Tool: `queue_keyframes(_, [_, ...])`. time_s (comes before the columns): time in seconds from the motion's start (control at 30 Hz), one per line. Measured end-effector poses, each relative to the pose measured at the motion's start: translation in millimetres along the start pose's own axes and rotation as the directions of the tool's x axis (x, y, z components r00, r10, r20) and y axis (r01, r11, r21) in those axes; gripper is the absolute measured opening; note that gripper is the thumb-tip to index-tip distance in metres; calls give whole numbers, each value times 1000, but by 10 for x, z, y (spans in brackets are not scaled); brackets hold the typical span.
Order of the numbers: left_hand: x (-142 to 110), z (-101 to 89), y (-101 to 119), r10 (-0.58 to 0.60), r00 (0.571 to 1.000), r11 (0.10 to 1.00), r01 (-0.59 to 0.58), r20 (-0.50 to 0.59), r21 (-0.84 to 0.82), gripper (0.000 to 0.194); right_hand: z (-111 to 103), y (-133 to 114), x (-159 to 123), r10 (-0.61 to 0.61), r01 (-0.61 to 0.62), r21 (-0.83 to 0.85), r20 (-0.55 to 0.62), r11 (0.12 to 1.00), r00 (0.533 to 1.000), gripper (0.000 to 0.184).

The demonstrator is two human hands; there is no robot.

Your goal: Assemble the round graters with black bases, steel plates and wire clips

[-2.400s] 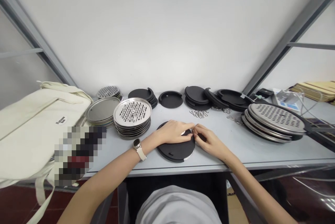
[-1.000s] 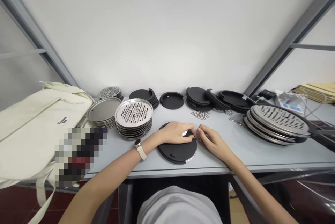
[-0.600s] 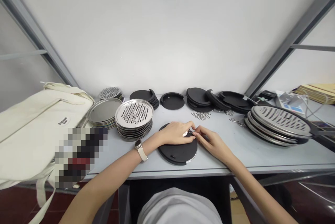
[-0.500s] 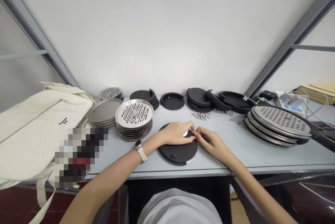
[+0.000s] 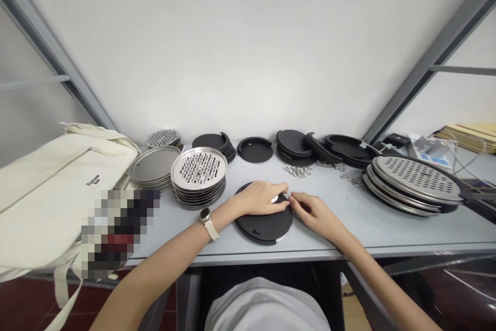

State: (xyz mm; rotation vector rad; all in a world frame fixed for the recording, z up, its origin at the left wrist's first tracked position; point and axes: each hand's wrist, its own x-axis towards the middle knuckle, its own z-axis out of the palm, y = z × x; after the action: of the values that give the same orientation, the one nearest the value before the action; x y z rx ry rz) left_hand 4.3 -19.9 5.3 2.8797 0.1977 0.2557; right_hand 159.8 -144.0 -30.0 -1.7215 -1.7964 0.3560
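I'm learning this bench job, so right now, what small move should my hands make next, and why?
Probably steady the black disc under the left hand and work the small metal piece with the right hand: both hands meet at that spot by the disc's edge, though the piece is too small to make out.

My left hand (image 5: 260,198) lies on a black round disc (image 5: 263,230) on the grey table (image 5: 349,230), while my right hand (image 5: 312,215) meets a small metal piece (image 5: 285,196) at the disc's edge.
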Motion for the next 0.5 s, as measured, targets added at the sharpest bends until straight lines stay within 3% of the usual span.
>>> queue_keyframes(0.5, [7,7,-43,-11,1000,996,13,18,-83,27,-2,20,-7,14,-15,54,8,998,1000,33])
